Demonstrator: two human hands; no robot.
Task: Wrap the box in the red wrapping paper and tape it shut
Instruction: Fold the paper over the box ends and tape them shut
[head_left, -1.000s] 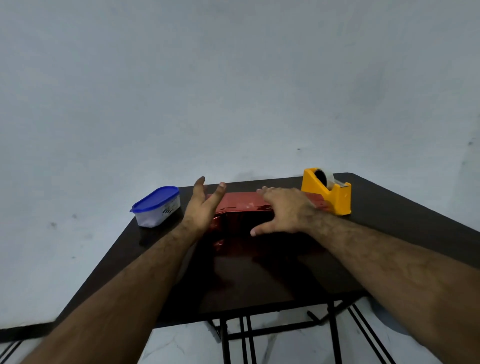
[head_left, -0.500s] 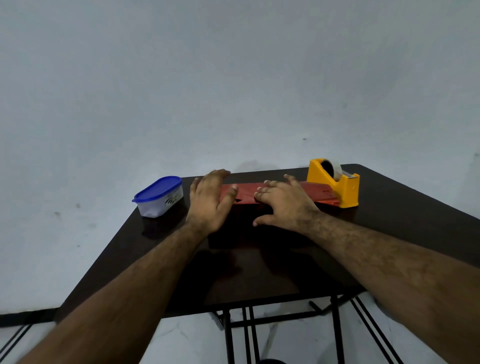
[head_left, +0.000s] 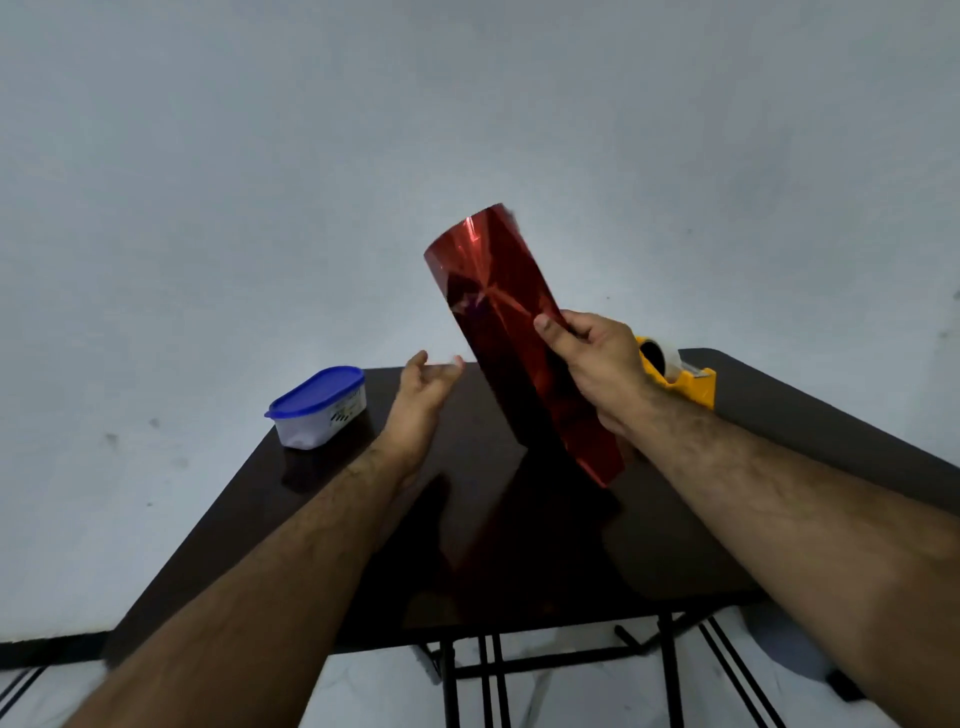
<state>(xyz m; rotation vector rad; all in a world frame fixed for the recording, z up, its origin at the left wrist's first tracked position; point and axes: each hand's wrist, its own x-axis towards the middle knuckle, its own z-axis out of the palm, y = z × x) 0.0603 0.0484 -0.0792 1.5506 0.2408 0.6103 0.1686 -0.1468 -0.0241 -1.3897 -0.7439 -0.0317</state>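
**Red foil lifted off the table, box waiting at the left**

Here, at the far left of the dark rectangular table (head_left: 779, 415), sits the small white plastic box with a blue lid (head_left: 318, 406), near the table's left edge and well apart from everything else. It looks light and rigid, with smooth, rounded sides, so I judge it easy to lift from above by the lid rim or by its two long sides, though it may slide about on the glossy tabletop while paper is drawn round it.

Next, the left hand (head_left: 422, 400) hovers above the table, palm turned inward, fingers loosely spread and touching nothing.

Just to its right, the shiny red folded sheet of wrapping paper (head_left: 511, 332) is held up in the air, tilted, its upper end leaning left and its lower end hanging just over the table. It looks thin, slick and prone to creasing; it probably flops when held by one edge, so a grip on two opposite edges or corners would serve best for spreading it flat.

The right hand (head_left: 597, 364) pinches the sheet at its right edge, thumb on the near face, fingers curled behind.

Behind that wrist stands the yellow plastic tape dispenser (head_left: 685, 387), partly hidden, resting on the table's far right.
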